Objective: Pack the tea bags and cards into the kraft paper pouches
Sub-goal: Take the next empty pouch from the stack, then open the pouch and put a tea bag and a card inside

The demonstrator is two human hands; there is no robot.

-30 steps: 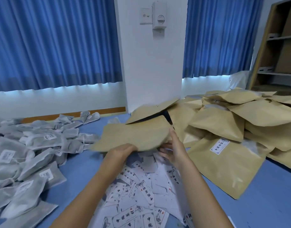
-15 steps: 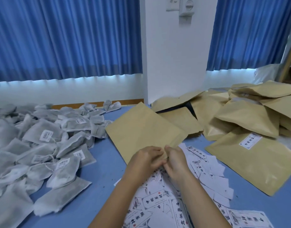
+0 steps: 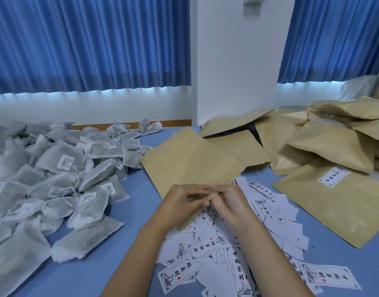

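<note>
We have one flat pouch (image 3: 190, 161) in hand, and we judge the step to be opening its mouth before anything goes in. The pouch lies slanted in the middle of the blue table (image 3: 94, 275), with its near edge raised over the scattered cards (image 3: 207, 249). Our left hand (image 3: 184, 203) and right hand (image 3: 230, 203) meet at that near edge. The fingers of both are curled, and each hand pinches the paper, fingertips close together.

The next move, as we see it, is to draw the two layers apart. One hand must then let go and reach left to the tea bags (image 3: 55, 179), while the other keeps the mouth wide. A card from the pile under our wrists would follow. The layers may cling, so each pinch should catch only one of them.

Our fingertips cover the edge itself. We cannot tell whether the mouth has parted, or whether a second pouch is caught in the pinch. The heap of pouches (image 3: 325, 146) at the far right runs off the frame. Some of them look puffed, but we cannot see inside them. The tea bags are cut off at the left edge, and their labels are too small to read.
</note>
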